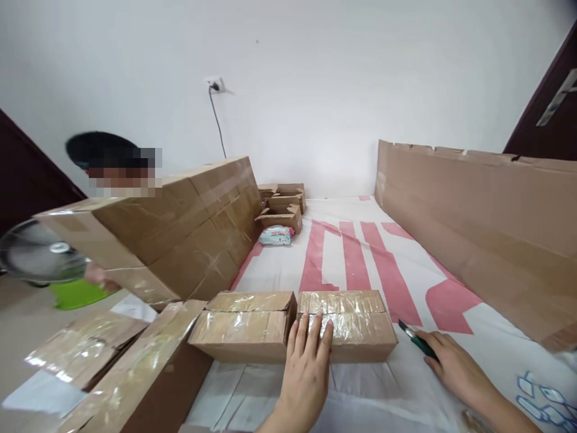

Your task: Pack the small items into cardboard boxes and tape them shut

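Observation:
My left hand (306, 361) lies flat, fingers stretched out, on the near edge of a small taped cardboard box (349, 325). A second small taped box (246, 328) stands right beside it on the left, the two touching. My right hand (451, 361) rests on the white sheet to the right of the box and is closed around a green utility knife (417, 341), whose tip points toward the box.
A large taped carton (180, 228) sits tilted at the left, a person partly hidden behind it. More flat cartons (135, 367) lie at the near left. A long cardboard wall (487, 222) runs along the right. Small open boxes (283, 207) and a wipes pack (276, 235) lie at the back. A fan (36, 252) is at the left edge.

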Demonstrator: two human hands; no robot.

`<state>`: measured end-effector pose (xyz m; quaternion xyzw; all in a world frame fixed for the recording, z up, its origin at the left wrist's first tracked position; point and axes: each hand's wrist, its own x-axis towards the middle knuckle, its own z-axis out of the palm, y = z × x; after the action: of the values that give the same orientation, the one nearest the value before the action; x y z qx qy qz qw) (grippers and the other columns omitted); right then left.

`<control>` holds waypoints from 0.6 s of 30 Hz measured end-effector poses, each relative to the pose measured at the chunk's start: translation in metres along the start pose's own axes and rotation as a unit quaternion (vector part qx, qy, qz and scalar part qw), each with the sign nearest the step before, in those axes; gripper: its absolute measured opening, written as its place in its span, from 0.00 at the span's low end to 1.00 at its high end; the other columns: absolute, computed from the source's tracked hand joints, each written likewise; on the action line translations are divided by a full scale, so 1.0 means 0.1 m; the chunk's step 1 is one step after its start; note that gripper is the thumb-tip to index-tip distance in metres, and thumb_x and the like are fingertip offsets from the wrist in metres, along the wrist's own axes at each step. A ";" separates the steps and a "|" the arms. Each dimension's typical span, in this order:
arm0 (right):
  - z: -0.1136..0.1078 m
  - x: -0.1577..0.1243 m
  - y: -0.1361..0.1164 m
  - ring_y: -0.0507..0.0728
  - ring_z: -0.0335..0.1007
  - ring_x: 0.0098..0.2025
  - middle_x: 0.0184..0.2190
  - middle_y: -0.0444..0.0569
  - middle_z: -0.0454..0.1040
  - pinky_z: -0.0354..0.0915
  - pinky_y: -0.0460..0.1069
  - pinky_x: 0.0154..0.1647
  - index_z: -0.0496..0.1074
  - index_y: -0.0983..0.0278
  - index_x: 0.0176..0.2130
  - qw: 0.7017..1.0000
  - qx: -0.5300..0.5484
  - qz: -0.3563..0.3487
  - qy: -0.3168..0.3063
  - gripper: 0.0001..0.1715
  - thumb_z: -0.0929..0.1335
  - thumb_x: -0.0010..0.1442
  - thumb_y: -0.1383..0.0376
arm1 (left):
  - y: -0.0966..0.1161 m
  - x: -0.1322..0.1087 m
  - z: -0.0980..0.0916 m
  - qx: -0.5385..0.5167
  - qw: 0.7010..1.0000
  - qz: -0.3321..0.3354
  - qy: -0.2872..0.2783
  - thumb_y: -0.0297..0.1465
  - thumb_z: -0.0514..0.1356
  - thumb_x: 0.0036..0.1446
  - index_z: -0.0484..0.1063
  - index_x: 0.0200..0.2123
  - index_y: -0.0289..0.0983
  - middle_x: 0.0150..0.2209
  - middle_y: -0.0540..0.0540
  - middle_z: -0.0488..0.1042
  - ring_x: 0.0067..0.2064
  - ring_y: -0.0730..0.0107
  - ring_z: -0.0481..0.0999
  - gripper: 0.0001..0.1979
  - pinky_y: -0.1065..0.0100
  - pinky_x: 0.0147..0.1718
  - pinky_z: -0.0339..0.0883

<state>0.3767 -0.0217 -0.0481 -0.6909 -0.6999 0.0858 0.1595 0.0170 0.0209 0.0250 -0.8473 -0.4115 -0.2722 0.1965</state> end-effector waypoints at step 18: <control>-1.33 0.73 -1.70 0.57 0.75 0.40 0.40 0.49 0.78 0.69 0.49 0.39 0.67 0.53 0.58 0.950 -0.093 -0.288 -0.079 0.25 0.63 0.62 0.68 | 0.24 0.06 0.21 -0.156 0.984 0.031 0.084 0.15 0.48 0.58 0.69 0.56 0.40 0.52 0.40 0.71 0.62 0.59 0.64 0.27 0.52 0.59 0.60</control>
<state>0.2624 0.0323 0.1415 -0.4631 -0.8841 0.0253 0.0570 0.0459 0.0220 0.0106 -0.8541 -0.3195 -0.3970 0.1039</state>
